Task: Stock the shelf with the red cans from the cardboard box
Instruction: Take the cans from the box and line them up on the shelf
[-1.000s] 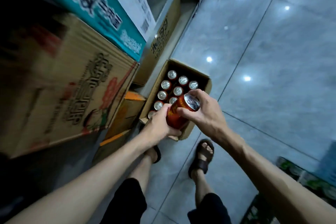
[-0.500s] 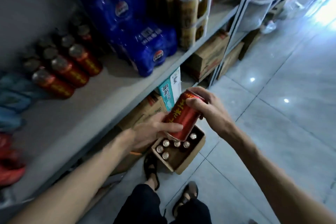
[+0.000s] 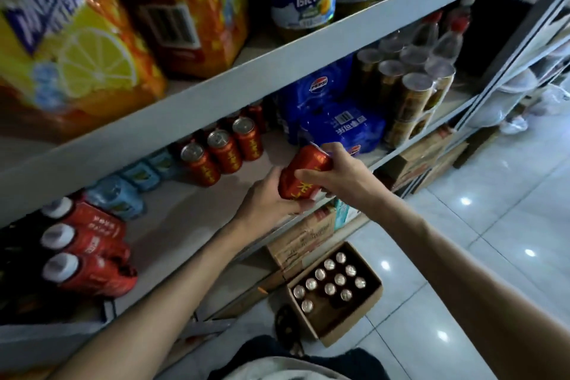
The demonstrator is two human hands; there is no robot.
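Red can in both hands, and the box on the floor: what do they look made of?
Red can: likely painted metal, glossy sheen; the shelved red cans show silvery pull-tab tops. Cardboard box: brown card, probably corrugated, matte, with raw flap edges.

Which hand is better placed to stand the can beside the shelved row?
Probably right: the right hand wraps the side of the red can, while the left hand cups its lower end, which must meet the shelf.
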